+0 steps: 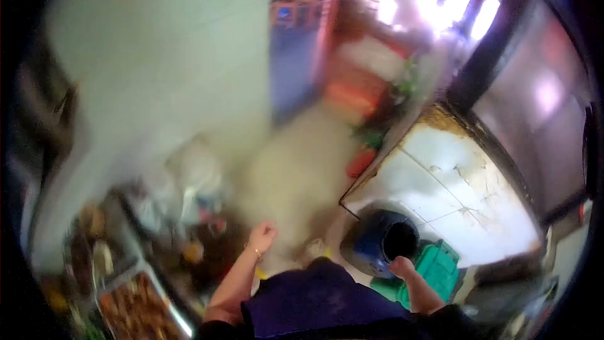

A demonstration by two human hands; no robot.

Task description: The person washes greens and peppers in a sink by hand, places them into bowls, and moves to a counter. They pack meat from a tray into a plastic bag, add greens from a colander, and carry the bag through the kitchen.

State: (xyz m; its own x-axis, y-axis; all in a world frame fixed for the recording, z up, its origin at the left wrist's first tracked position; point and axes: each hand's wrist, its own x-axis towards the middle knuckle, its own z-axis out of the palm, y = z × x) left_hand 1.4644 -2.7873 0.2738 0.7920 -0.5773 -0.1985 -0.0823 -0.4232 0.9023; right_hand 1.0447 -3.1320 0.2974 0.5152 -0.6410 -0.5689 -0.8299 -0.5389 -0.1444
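Note:
My left hand [263, 237] hangs in front of me over the floor, its fingers curled in, with nothing visible in them. A bracelet [257, 252] circles that wrist. My right hand [401, 268] is also closed, and it overlaps the near rim of a dark blue barrel [370, 243] in this view. The barrel's dark round opening faces up beside a white-tiled counter. Right next to it, partly behind my right forearm, is a green plastic bin [440, 266]. My dark purple clothing [321, 299] fills the bottom middle.
The white-tiled counter [450, 173] has stained edges and runs along the right. At lower left is a metal tray [141, 302] of brown pieces, with blurred bags [195, 170] beyond. A pale floor [289, 176] leads toward a doorway [299, 56]. Orange crates [358, 91] stand beside it.

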